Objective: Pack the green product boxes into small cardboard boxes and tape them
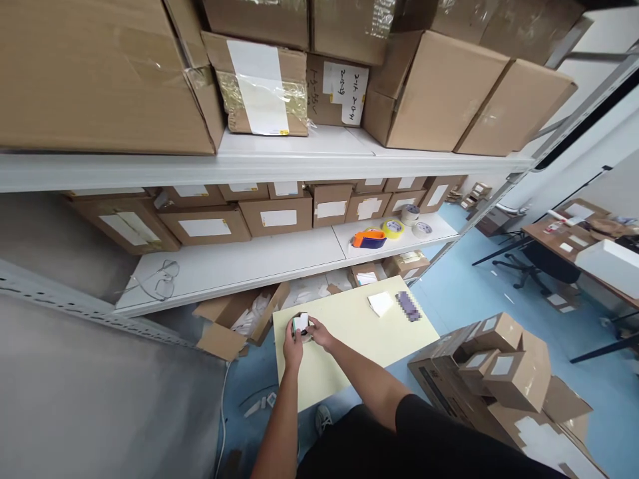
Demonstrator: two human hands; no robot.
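Note:
Over the left end of a pale yellow table point(344, 326), both my hands are closed around a small object point(301, 322) with a white face, dark parts and a green edge on its left. Its exact kind cannot be made out. My left hand point(291, 344) grips it from the left, thumb on the near side. My right hand point(319, 332) holds its right side with bent fingers. Something pale and round shows just under the object, partly hidden by my hands. Farther right on the table lie a white paper stack point(381, 303) and a blurred purple item point(408, 307).
A grey shelf point(259, 256) holds boxes, glasses point(162, 279), an orange-and-blue tape dispenser point(369, 239) and tape rolls point(393, 229). An open carton point(244, 319) stands left of the table. Stacked cartons point(514, 372) stand at the right, with a desk point(599, 246) beyond.

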